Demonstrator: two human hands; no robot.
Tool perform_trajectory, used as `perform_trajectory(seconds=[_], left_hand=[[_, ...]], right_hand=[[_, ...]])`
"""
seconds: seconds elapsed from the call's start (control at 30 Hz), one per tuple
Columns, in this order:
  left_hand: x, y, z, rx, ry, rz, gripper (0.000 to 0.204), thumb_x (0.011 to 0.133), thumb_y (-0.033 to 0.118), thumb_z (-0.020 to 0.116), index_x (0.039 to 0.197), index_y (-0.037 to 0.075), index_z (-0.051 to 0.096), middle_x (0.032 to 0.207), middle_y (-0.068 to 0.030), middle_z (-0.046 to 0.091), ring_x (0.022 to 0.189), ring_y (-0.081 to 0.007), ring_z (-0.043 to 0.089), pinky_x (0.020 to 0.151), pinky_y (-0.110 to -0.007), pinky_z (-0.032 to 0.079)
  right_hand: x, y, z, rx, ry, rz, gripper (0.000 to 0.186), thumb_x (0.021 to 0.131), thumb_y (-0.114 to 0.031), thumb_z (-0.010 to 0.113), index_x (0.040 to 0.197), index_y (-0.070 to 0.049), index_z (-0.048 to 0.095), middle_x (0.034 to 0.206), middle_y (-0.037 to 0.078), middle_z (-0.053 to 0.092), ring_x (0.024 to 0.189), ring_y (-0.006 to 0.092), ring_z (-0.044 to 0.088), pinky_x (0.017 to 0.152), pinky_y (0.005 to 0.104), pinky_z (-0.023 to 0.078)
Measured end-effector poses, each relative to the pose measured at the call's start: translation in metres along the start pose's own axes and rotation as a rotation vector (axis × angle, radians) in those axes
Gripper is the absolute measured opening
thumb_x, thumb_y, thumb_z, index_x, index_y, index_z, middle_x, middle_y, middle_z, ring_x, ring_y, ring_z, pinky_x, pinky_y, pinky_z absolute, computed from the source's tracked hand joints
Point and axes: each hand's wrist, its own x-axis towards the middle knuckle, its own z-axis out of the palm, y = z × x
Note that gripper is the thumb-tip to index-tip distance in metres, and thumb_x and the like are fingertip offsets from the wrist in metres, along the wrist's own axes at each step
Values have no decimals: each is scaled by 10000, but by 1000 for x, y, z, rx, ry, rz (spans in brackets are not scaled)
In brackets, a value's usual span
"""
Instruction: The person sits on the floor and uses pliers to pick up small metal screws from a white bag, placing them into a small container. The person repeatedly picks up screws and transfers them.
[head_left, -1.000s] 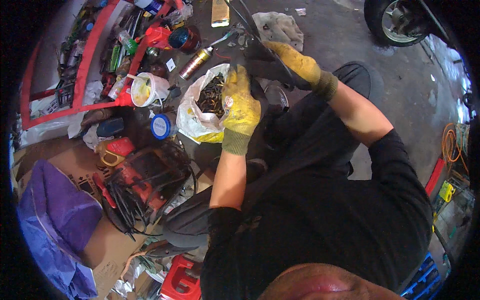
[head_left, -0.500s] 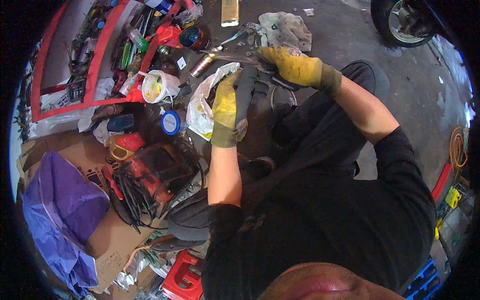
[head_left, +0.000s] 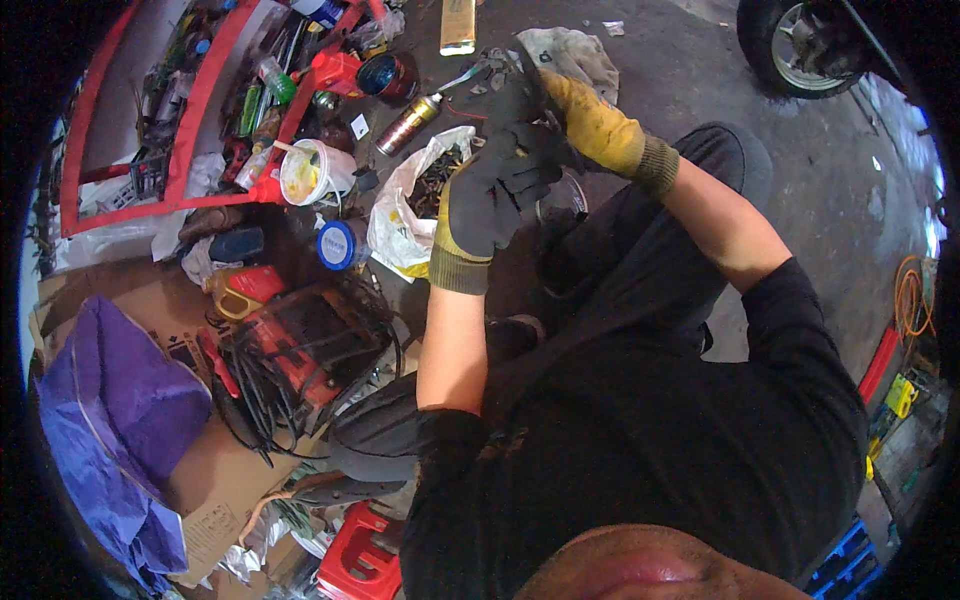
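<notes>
I wear yellow work gloves with dark palms. My left hand is turned palm up above an opened white bag, its bent fingers apart and close to my right hand. The bag has small dark, twig-like scraps in it. My right hand is closed on a long, thin dark piece that points up and away. Its kind is not clear, and the dark glove blends with its lower part, so I cannot tell whether the left fingers touch it. A gold spray can lies beyond the bag.
A white bucket and a blue-lidded tub stand left of the bag. A red-framed rack holds bottles. Nearer lie a red machine with black cables and purple cloth. A grey rag and a wheel are farther off.
My left hand has turned from edge-on to palm up and shifted slightly right. The long piece in my right hand has swung from pointing left to pointing up, uncovering the spray can.
</notes>
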Motion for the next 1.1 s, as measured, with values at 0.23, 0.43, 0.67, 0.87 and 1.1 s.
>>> perform_trajectory(seconds=[0.23, 0.43, 0.67, 0.87, 1.1], left_hand=[[11, -8, -42, -118, -293, 118, 307, 943, 34, 490, 1227, -24, 592, 1167, -153, 668, 1045, -272, 677, 901, -363, 547], [-6, 15, -19, 282, 82, 306, 344, 994, 99, 500, 1314, -8, 567, 1187, -139, 682, 1045, -243, 684, 912, -354, 537], [-26, 49, 22, 368, 120, 328, 407, 1003, 94, 542, 1395, -7, 505, 1156, -135, 693, 979, -194, 697, 800, -285, 582], [-46, 91, 9, 438, 7, 6, 371, 954, 135, 594, 1283, -33, 569, 1011, -104, 699, 854, -148, 668, 707, -244, 543], [-61, 89, 25, 549, 28, 41, 462, 942, 168, 584, 1338, -63, 528, 958, -103, 709, 760, -145, 645, 673, -254, 510]], right_hand=[[-1, -6, -1, 154, 12, -77, 472, 907, -114, 667, 1352, -54, 522, 1213, 188, 655, 1124, 326, 638, 959, 390, 491], [-3, -3, -22, 143, -33, 0, 490, 920, -188, 716, 1354, -45, 540, 1199, 136, 679, 1094, 229, 658, 941, 357, 510], [-7, -18, -48, 470, -610, 206, 565, 947, -156, 667, 1444, 8, 456, 1256, 127, 661, 1156, 216, 643, 1021, 322, 475], [3, -1, -13, 973, -1027, -199, 346, 965, -201, 636, 1242, 1, 585, 1143, 131, 668, 974, 212, 663, 885, 345, 540], [-8, -49, -27, 1697, -1096, 627, 353, 994, -306, 603, 1140, 13, 641, 1056, 150, 703, 904, 238, 675, 777, 368, 558]])
